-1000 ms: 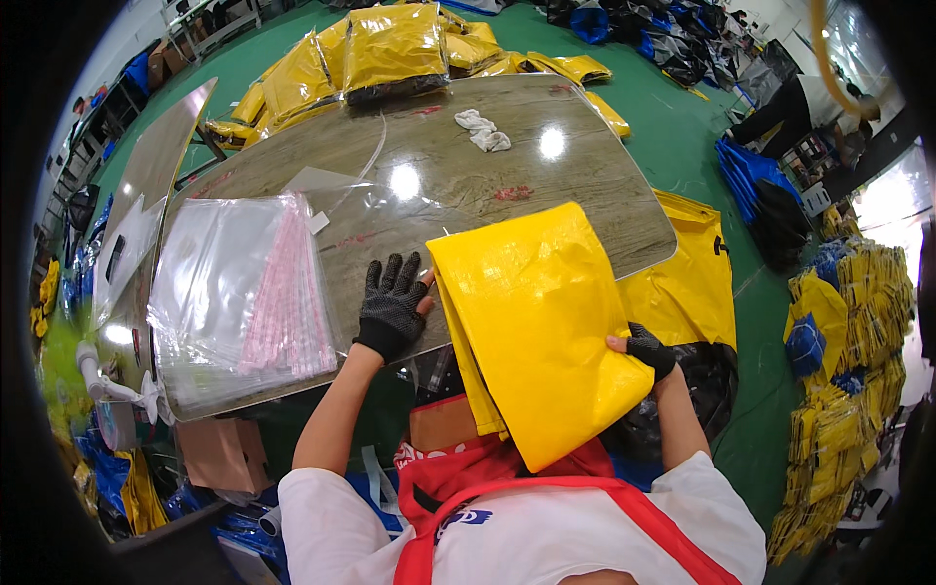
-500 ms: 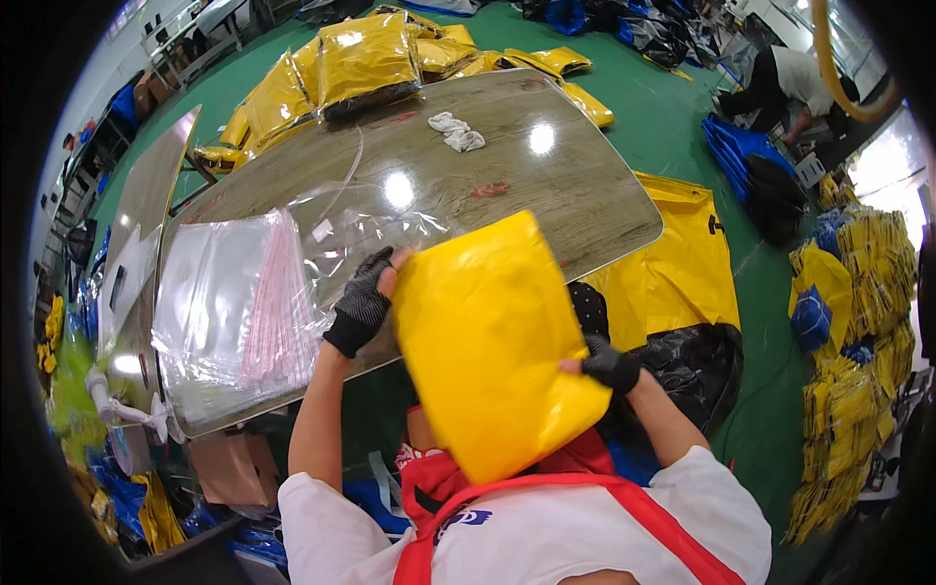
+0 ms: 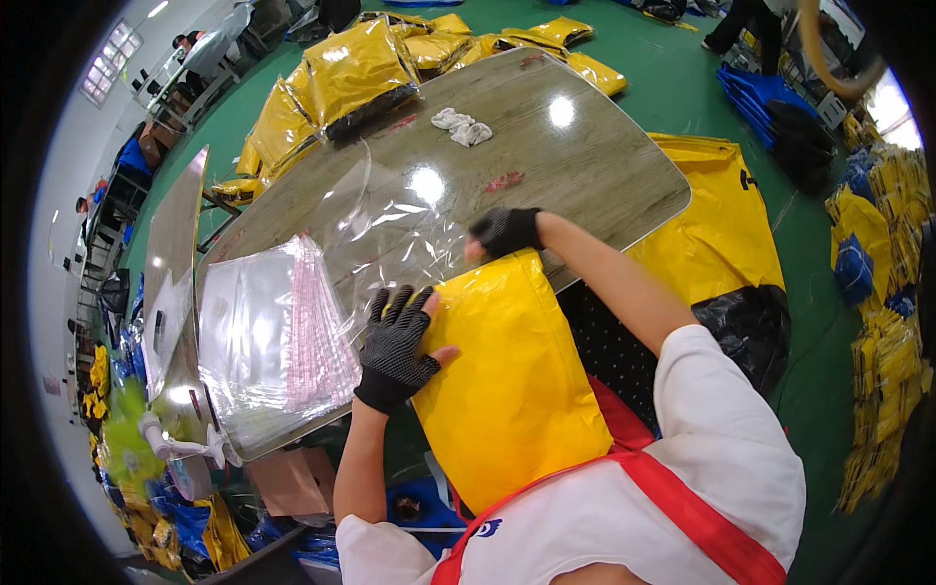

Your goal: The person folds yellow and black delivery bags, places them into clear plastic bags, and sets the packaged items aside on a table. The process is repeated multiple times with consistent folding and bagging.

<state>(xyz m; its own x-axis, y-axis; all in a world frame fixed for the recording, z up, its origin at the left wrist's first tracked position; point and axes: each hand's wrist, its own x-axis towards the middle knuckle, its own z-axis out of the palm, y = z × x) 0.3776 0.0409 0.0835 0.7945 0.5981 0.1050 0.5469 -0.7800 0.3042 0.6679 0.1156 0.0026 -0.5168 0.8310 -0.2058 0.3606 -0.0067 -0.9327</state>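
A flat, folded yellow sheet-like piece (image 3: 512, 380), smooth and glossy, leans from the table edge toward my body. My left hand (image 3: 395, 346), in a black dotted glove with bare fingertips, rests at its left edge with fingers spread and thumb on the yellow surface. My right hand (image 3: 505, 234), gloved alike, is at the piece's upper edge with its fingers curled; what they hold, if anything, is hidden. Just beyond both hands, a loose clear plastic bag (image 3: 390, 239) lies crumpled on the table.
A stack of clear bags with pink edges (image 3: 263, 331) lies on the wood-grain table (image 3: 585, 175). White crumpled cloth (image 3: 461, 127) sits farther back. Packed yellow bundles (image 3: 361, 73) pile up behind. A larger yellow and black piece (image 3: 721, 224) is at the right; a small green fan (image 3: 132, 439) stands left.
My right hand has moved from the yellow piece's lower right side to its upper edge. My left hand's fingers have spread. The yellow piece has come down flatter against the table edge.
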